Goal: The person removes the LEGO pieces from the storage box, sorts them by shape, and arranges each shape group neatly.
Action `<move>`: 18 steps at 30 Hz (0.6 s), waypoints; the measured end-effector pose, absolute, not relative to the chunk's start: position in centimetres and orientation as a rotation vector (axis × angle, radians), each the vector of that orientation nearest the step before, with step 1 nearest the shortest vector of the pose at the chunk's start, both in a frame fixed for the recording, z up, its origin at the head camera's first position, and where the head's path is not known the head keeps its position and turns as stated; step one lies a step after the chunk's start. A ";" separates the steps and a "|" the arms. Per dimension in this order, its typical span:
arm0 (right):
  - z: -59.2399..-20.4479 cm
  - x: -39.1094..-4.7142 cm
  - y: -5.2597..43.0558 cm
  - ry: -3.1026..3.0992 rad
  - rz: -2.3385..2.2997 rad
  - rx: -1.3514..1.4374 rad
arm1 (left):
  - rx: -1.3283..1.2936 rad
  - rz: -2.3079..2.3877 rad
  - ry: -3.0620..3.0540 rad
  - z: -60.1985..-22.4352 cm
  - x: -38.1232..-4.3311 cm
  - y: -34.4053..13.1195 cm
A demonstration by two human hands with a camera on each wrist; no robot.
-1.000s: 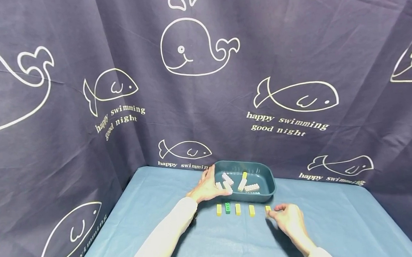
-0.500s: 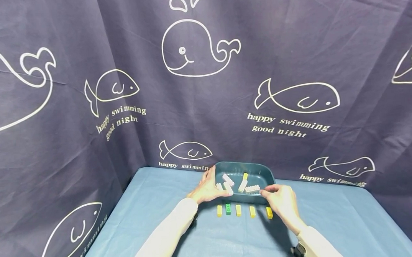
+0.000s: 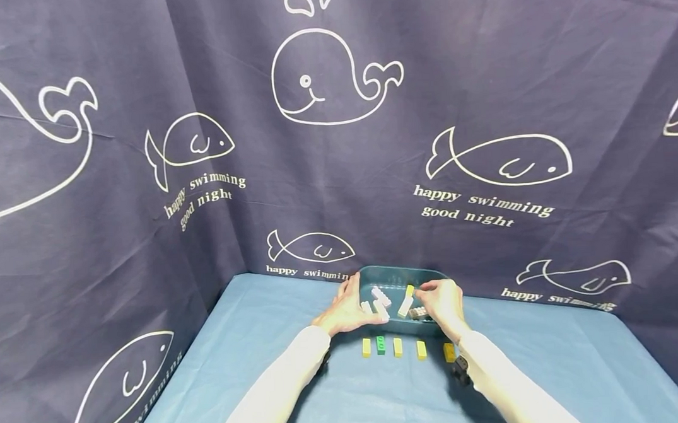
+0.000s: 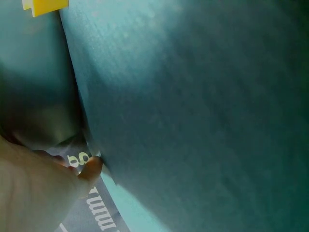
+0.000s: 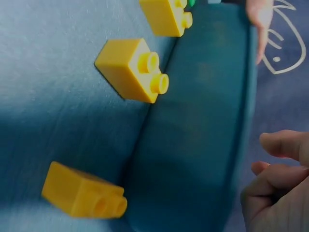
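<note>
Blue cloth (image 3: 277,365) on table, whale-print curtain (image 3: 143,150) behind. Left hand (image 3: 348,309) grips tray (image 3: 400,274) at 9 o'clock; right hand (image 3: 442,300) curled inside, hold unclear, covering white bricks (image 3: 379,298).

A dark navy curtain (image 3: 480,73) printed with white whales, fish and the words "happy swimming good night" hangs behind and to both sides of the desk (image 3: 255,366), which is covered in a blue cloth
</note>
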State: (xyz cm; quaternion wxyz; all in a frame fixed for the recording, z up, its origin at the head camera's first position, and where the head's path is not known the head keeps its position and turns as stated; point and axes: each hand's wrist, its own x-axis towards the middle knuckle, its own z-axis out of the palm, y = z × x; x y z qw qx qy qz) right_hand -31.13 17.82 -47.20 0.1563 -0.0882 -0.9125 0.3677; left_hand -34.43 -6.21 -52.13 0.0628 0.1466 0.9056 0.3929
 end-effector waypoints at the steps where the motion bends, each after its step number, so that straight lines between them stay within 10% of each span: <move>1: -47.5 -31.5 17.7 -2.608 1.049 -0.260 | 0.440 1.183 2.739 -52.2 -34.4 -6.2; 18: -50.4 -35.8 17.5 -2.741 1.095 -0.406 | 0.428 1.176 2.745 -52.2 -34.3 -6.1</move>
